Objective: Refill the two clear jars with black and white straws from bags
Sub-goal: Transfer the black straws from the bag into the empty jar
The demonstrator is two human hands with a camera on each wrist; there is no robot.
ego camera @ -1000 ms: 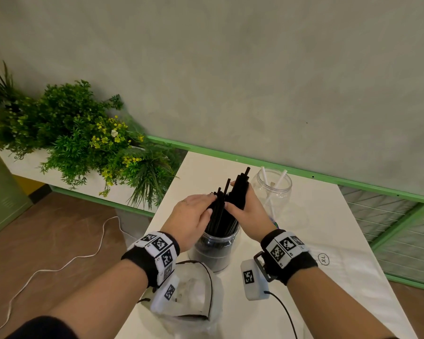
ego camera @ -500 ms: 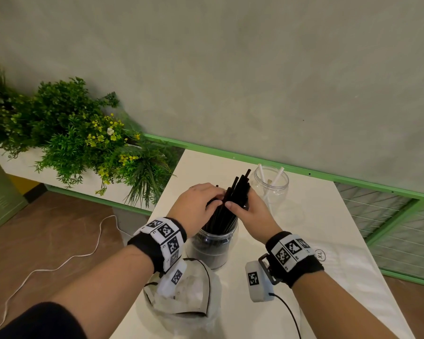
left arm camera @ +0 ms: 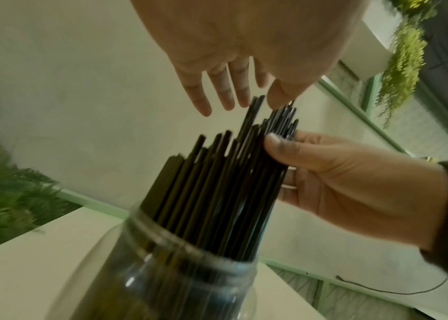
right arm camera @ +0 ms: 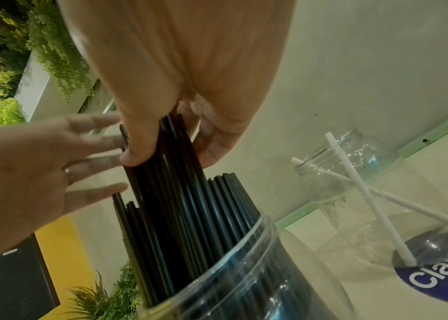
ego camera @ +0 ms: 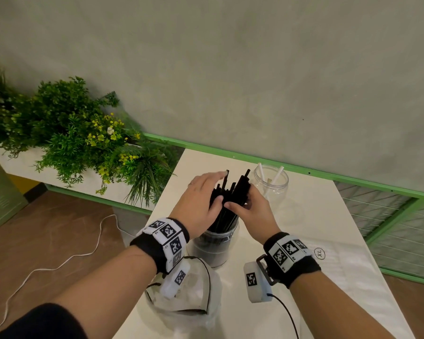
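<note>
Standing black straws (ego camera: 227, 199) fill near jar (ego camera: 214, 245); far jar (ego camera: 271, 183) holds two white.

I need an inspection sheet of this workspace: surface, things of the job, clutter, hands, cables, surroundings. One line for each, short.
Surface: white table, bare at its right part.
Job's things: near jar packed with black straws; far jar holds two white straws; clear bag at the near edge, contents unclear.
Clutter: white packet marked XL.
Hands: left hand open, fingers straight over the straw tips; right hand grips the straw bundle.
Cables: black lead from the right wrist camera; white cable on the floor.
Surroundings: grey wall, green rail, planter at left.
</note>
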